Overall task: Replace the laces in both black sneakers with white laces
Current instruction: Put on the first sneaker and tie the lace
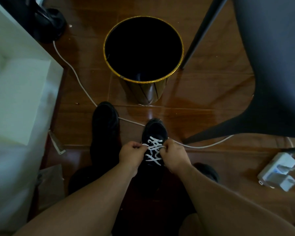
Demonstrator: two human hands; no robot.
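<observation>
Two black sneakers stand on the wooden floor in the head view. The right sneaker (154, 129) carries a white lace (154, 151) crossed several times over its tongue. My left hand (132, 155) pinches one end of that lace at the shoe's left side. My right hand (174, 155) pinches the other end at the shoe's right side. Both fists are curled and the lace runs taut between them. The left sneaker (105, 126) stands beside it, all dark, and I cannot tell whether it has a lace.
A black bin with a gold rim (143, 48) stands just beyond the shoes. A white cable (78, 80) runs across the floor under the toes. A dark chair (271, 65) is at right, white furniture (15, 82) at left, a power strip (278, 171) at lower right.
</observation>
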